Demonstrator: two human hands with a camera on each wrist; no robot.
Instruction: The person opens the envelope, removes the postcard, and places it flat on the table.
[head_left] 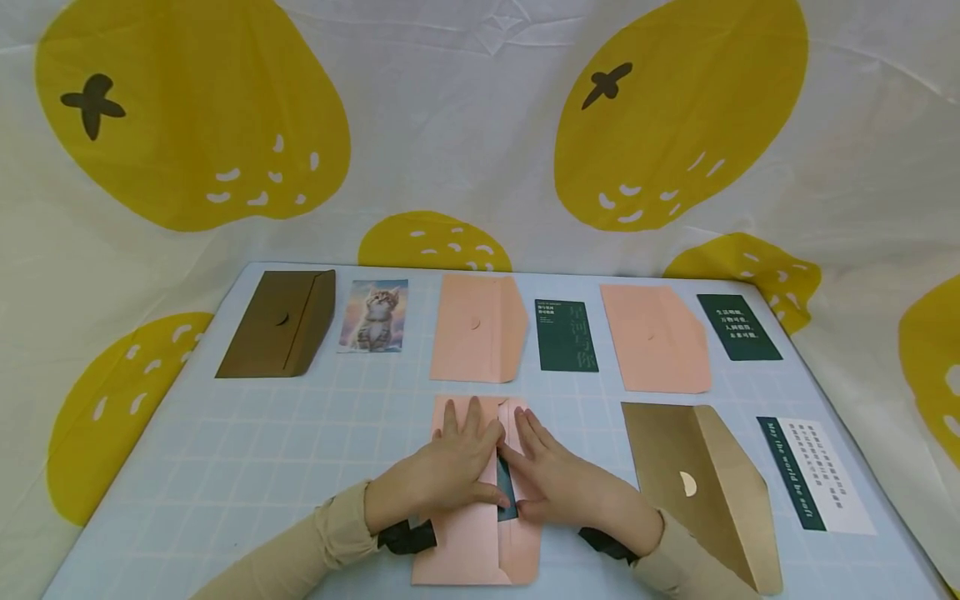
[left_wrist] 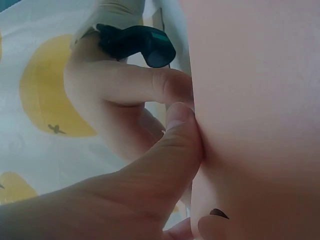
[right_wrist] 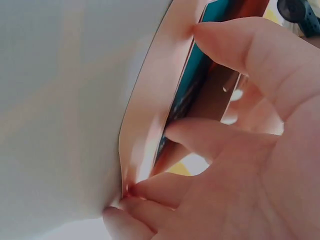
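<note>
Near the table's front edge lies a pink envelope (head_left: 457,550), its flap (head_left: 522,550) spread to the right. A dark green card (head_left: 507,492) shows in the gap at its opening; the rest of the card is hidden. My left hand (head_left: 453,471) rests on the envelope's body with fingers spread and its thumb at the opening's edge. On the flap side, my right hand (head_left: 558,475) touches the flap with extended fingers. In the right wrist view its thumb and index tips meet the flap's fold beside the card (right_wrist: 192,75). The two index fingers come close together over the opening.
Along the back lie a brown envelope (head_left: 266,325), a kitten picture card (head_left: 373,317), pink envelopes (head_left: 467,333) (head_left: 648,342) and green cards (head_left: 566,336) (head_left: 738,327). At right are a gold envelope (head_left: 675,458) and a white-and-green card (head_left: 816,475). The tabletop (head_left: 225,483) has a pale grid.
</note>
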